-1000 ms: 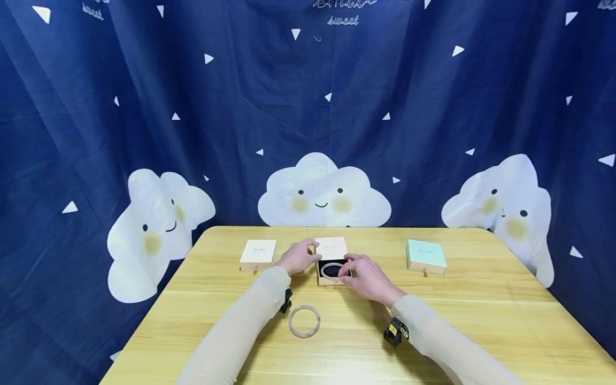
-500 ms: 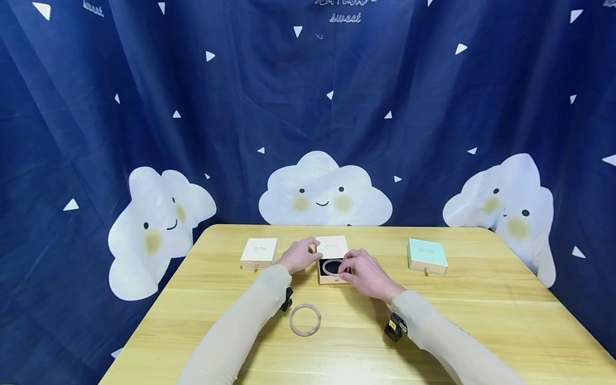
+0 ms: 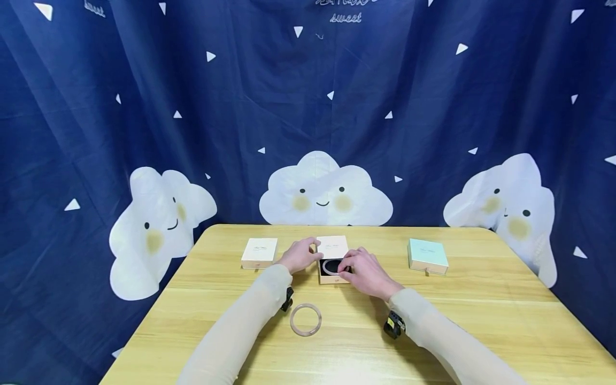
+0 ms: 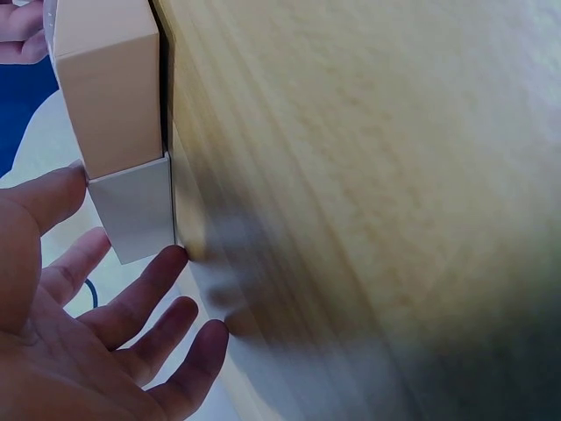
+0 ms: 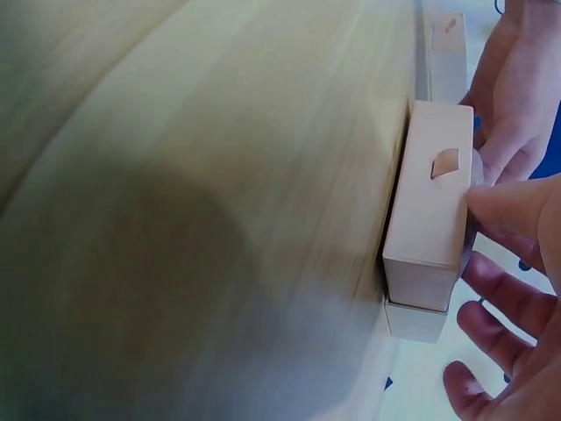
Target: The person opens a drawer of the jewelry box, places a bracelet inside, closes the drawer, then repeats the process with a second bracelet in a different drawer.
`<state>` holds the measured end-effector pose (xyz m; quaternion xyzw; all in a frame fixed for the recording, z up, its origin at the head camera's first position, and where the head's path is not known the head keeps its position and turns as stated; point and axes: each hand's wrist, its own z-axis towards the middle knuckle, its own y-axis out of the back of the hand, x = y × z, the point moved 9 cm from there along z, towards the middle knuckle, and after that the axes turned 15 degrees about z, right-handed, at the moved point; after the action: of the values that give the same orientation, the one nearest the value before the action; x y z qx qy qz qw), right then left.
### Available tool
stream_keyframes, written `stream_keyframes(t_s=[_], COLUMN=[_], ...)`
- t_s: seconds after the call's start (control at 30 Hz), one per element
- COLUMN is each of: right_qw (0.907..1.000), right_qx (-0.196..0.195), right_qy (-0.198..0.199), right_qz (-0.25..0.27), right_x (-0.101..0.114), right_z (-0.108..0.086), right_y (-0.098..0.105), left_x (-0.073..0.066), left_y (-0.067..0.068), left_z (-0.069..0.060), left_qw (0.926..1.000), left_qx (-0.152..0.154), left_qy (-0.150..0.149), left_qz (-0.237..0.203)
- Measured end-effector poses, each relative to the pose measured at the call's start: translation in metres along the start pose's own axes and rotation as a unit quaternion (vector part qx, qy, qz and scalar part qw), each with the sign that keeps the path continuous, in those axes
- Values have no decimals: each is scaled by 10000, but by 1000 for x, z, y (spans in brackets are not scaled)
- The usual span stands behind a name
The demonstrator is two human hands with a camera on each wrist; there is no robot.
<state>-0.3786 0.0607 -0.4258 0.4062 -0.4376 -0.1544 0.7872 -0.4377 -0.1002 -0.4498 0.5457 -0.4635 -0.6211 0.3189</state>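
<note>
Near the middle back of the table, a small pale box (image 3: 332,247) has its pink drawer (image 3: 328,279) pulled out toward me, lined in black. A pale bangle (image 3: 324,267) lies in the drawer. My left hand (image 3: 299,256) grips the box's cover from the left; the left wrist view shows the thumb at the cover's top edge (image 4: 136,206) and the fingers around its end. My right hand (image 3: 367,277) pinches the bangle's right side over the drawer, partly hiding it. In the right wrist view the thumb (image 5: 500,200) touches the drawer's upper edge.
A second bangle (image 3: 304,333) lies flat on the wooden table (image 3: 192,342), between my forearms. A closed cream box (image 3: 260,250) sits left of my left hand. A closed mint-topped box (image 3: 427,253) stands to the right. Behind the table hangs a blue curtain (image 3: 231,128).
My right fingers have shifted slightly left over the bangle and drawer. The left hand keeps its hold on the box. The whole view has tilted a little.
</note>
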Motion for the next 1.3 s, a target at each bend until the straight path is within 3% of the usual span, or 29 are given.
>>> stream_keyframes(t_s=[0.2,0.37,0.6,0.97,1.3], right_qw=[9999,9998,9979,9971,9982], right_qx=[11,66,250,506,465], right_qy=[-29,-25,-422,-427,-190], right_qz=[-111,170,433,387,315], right_x=[2,6,1,6,9], right_z=[2,5,10,11,9], right_y=[0,2,1,-2,-3], left_x=[0,0,1,0,0], left_y=[0,0,0,0,1], left_z=[-1,0,1,0,-2], left_qw=[10000,10000,10000,10000,10000], left_qx=[7,12,0,-18,-33], left_qy=[26,46,41,30,44], left_qz=[-12,13,62,44,69])
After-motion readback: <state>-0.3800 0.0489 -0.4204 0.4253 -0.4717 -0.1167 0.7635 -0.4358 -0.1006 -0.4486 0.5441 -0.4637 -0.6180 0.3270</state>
